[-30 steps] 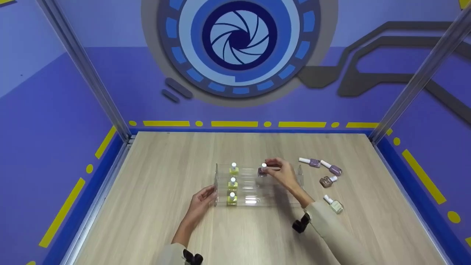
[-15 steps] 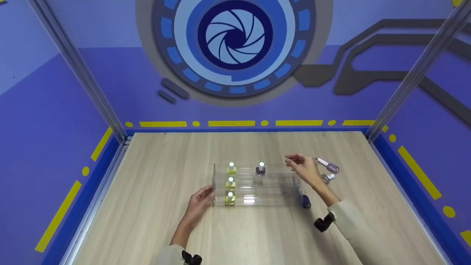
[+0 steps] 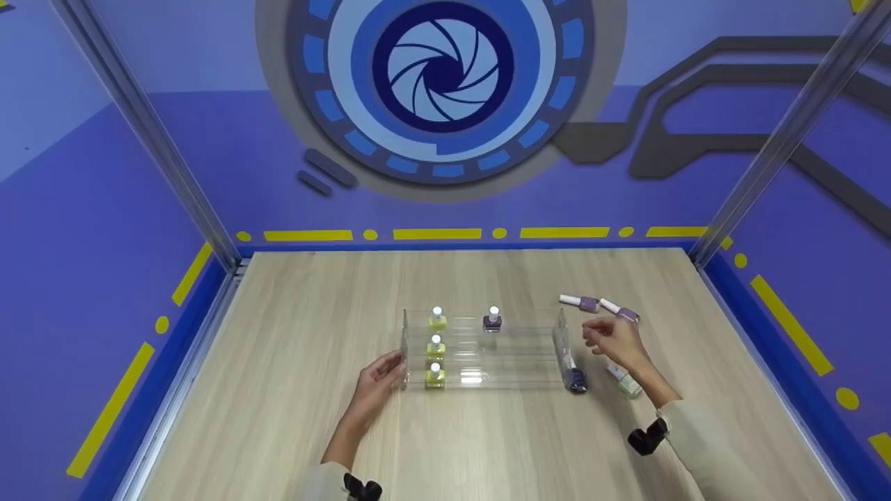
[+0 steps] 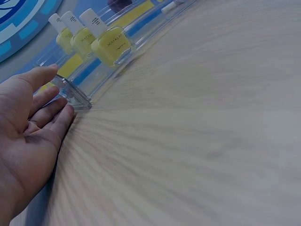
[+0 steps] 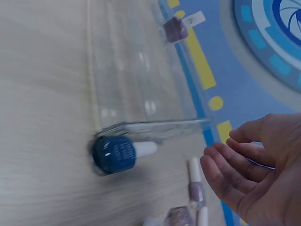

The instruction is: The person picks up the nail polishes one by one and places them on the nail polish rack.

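A clear acrylic tiered rack (image 3: 518, 358) stands on the table. Three yellow nail polish bottles with white caps line its left side, including the front bottle (image 4: 112, 44). A dark purple nail polish bottle (image 3: 493, 322) stands upright on the back tier. My left hand (image 3: 379, 376) touches the rack's left end panel, its fingers relaxed. Right of the rack, my right hand (image 3: 616, 341) hovers with loosely bent fingers and nothing in them. Below it lies a pale green bottle (image 3: 628, 385). A dark blue bottle (image 5: 114, 154) lies against the rack's right end.
Two lilac nail polish bottles, one of them the left lilac bottle (image 3: 588, 304), lie on the table behind my right hand. A brownish glitter bottle (image 5: 179, 216) shows at the right wrist view's lower edge. Patterned walls enclose the table's back and sides.
My right hand let go of the dark purple bottle on the back tier, then moved right and toward me, over the loose bottles. My left hand stays at the rack's left end.
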A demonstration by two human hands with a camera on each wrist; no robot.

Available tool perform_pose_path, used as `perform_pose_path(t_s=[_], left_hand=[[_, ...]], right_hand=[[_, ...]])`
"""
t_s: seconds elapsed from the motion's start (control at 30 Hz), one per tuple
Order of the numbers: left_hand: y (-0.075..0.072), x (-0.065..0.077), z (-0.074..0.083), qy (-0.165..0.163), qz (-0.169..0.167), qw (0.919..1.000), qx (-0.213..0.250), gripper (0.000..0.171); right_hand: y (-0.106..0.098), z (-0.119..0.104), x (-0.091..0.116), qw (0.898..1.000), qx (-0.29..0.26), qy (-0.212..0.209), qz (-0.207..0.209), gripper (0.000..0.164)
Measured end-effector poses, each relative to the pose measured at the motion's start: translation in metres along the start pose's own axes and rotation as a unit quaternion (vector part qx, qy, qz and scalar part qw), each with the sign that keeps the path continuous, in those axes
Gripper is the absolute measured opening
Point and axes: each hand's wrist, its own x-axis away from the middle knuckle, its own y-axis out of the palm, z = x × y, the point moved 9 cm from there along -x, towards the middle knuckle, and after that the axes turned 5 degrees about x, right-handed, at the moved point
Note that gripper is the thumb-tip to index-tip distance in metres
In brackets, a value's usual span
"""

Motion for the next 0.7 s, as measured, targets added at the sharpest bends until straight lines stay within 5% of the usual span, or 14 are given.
perform_pose_path(t_s=[0.3, 0.7], left_hand=[[0.000, 0.000, -0.002, -0.002, 0.006, 1.0000, 0.001, 0.051], [0.000, 0.000, -0.001, -0.001, 0.005, 1.0000, 0.004, 0.050]], right_hand=[[0.031, 0.032, 0.013, 0.998, 0.032, 0.029, -0.047, 0.018], [0.049, 0.031, 0.014, 0.994, 0.081, 0.003, -0.071, 0.018]])
